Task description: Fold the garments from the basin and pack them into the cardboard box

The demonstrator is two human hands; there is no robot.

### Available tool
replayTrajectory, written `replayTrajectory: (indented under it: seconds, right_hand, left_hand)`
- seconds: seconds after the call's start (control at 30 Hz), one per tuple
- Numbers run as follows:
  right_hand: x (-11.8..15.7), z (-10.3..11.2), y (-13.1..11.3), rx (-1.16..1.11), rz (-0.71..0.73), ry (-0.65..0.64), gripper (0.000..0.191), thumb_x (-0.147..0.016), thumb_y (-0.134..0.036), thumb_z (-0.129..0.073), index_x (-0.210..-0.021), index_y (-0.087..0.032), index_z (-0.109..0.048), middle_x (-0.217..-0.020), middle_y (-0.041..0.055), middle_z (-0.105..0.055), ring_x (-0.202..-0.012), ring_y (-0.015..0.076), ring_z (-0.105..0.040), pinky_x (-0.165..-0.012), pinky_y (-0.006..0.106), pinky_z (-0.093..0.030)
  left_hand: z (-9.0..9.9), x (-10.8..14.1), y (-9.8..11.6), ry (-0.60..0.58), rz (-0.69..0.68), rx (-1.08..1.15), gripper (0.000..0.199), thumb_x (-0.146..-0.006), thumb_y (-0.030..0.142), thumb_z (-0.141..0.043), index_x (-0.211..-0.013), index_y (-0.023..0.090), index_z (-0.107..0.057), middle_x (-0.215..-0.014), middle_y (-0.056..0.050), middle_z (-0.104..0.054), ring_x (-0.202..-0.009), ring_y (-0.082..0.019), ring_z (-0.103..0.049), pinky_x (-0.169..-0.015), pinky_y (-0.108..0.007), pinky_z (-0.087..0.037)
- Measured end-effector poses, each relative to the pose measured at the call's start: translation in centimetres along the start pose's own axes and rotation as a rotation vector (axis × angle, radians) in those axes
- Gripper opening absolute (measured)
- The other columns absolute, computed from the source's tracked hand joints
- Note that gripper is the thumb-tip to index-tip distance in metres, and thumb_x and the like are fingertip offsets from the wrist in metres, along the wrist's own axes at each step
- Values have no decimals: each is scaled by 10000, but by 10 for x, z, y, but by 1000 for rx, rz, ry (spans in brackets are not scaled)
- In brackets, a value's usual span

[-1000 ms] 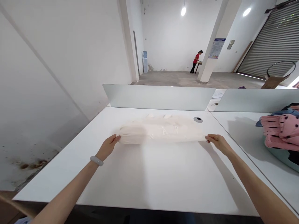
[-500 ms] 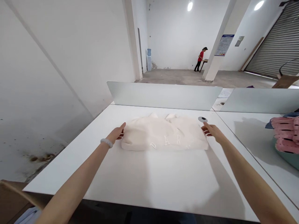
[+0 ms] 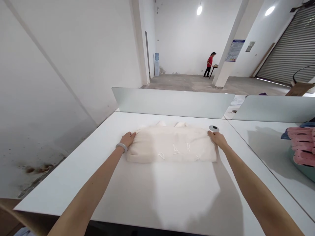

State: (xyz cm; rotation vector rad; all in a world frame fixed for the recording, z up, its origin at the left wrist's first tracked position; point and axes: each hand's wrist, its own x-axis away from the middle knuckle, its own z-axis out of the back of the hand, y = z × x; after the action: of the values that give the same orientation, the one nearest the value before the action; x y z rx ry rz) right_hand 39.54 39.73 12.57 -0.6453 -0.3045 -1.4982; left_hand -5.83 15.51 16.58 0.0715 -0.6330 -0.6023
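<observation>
The fingers (image 3: 133,134) of the left hand (image 3: 127,139) are closed, thumb uppermost, on the far left corner of a cream, soft cloth piece folded into a wide rectangle (image 3: 169,141); the fingertips underneath are hidden. The right hand (image 3: 218,139) has its fingers drawn together at the far right corner, thumb on top, the cloth apparently pinched there. White letters, P, A and R among them, run along the cloth's near side, and two small peaks rise at its far side. It lies on a white desk (image 3: 137,193), closer to the far edge than the near one. A pale bracelet (image 3: 121,147) circles the left wrist. Just beyond the right hand sits a round grey cable grommet (image 3: 214,128); a frosted panel (image 3: 172,102) lines the desk's far edge.
</observation>
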Motion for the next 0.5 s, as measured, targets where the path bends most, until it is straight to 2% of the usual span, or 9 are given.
replayTrajectory:
  seconds: [0.13, 0.2, 0.27, 0.33, 0.4, 0.5]
  right_hand:
    - [-20, 6, -17, 14, -34, -3, 654, -870, -641, -256, -960, -158, -687, -990, 188, -662, -928, 309, -612, -740, 389, -450]
    - [-28, 2, -27, 24, -22, -21, 630, -841, -661, -324, -929, -159, -695, -970, 181, -665, -917, 309, -610, -743, 397, -446]
    - [-34, -3, -36, 38, 25, -45, 519, -795, -619, -463, -849, -160, -699, -915, 161, -672, -883, 294, -612, -741, 384, -439]
    - [-40, -6, -42, 52, 88, -55, 358, -750, -500, -575, -774, -162, -689, -860, 132, -677, -848, 268, -612, -730, 350, -430]
    - [-46, -4, -46, 51, 134, -26, 259, -755, -406, -574, -775, -171, -681, -847, 106, -680, -842, 243, -606, -712, 310, -418]
    - [-56, 1, -52, 24, 135, 71, 323, -834, -410, -453, -928, -191, -671, -929, 94, -681, -899, 231, -594, -695, 276, -409]
  left_hand:
    - [5, -20, 13, -40, 29, -9, 482, -845, 588, -319, -743, 197, -583, -873, -165, -685, -874, -352, -644, -739, -423, -477]
    - [4, -30, 23, -63, 27, -14, 483, -814, 609, -388, -721, 188, -604, -850, -175, -690, -850, -367, -648, -731, -439, -483]
    - [1, -38, 31, -80, -3, -15, 415, -754, 570, -521, -748, 171, -635, -880, -174, -696, -874, -374, -647, -755, -441, -488]
    - [-1, -45, 36, -67, -55, -3, 372, -737, 496, -575, -861, 156, -660, -1002, -162, -690, -989, -360, -626, -835, -416, -480]
    - [-1, -50, 39, -15, -106, 26, 432, -803, 484, -504, -1059, 160, -632, -1188, -130, -636, -1132, -313, -568, -919, -364, -453]
    - [-3, -59, 41, 113, -154, 111, 519, -906, 508, -331, -1255, 174, -521, -1310, -99, -564, -1187, -261, -536, -943, -326, -446]
